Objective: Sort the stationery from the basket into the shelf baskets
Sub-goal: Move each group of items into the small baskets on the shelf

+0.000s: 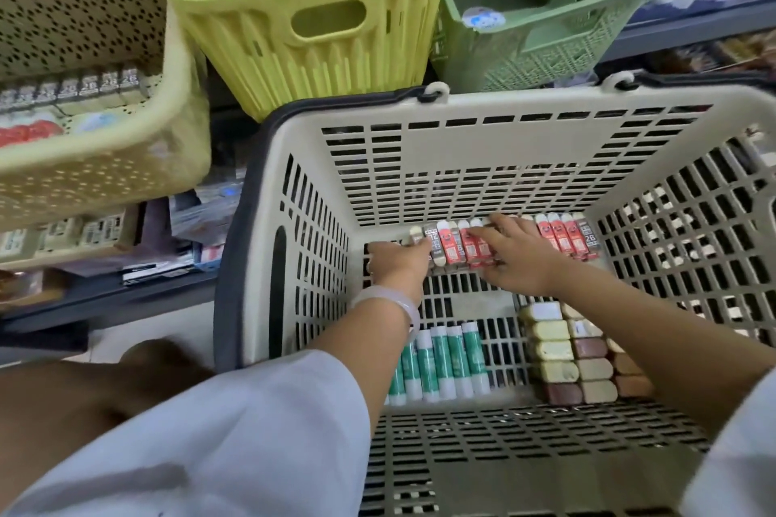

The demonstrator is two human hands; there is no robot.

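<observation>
While both arms reach down into the beige slotted shopping basket (495, 164), the left hand (397, 262) curls its fingers round the left end of a row of small red and grey boxes (460, 248) standing against the far wall of the basket floor, and the right hand (516, 260) lies over the middle of the same row with its fingers stretched forward and slightly spread, pressing on the box tops. More boxes of that row (567, 237) show beyond the right hand, some marked 2B. Nearer the person, green and white glue sticks (441, 361) lie side by side on the slotted floor, and just to their right sits a block of cream and brown erasers (579, 353). A pale bangle (388, 298) circles the left wrist, and white sleeves (235, 432) cover both upper arms. Behind the basket, a shelf holds a tan perforated basket (96, 176) with 2B boxes already inside, a yellow basket (310, 13) and a green basket (546, 4). Below the tan basket a lower shelf (105, 298) carries more packaged stock, blurred. A strip of pale floor (109, 342) shows beneath it.
</observation>
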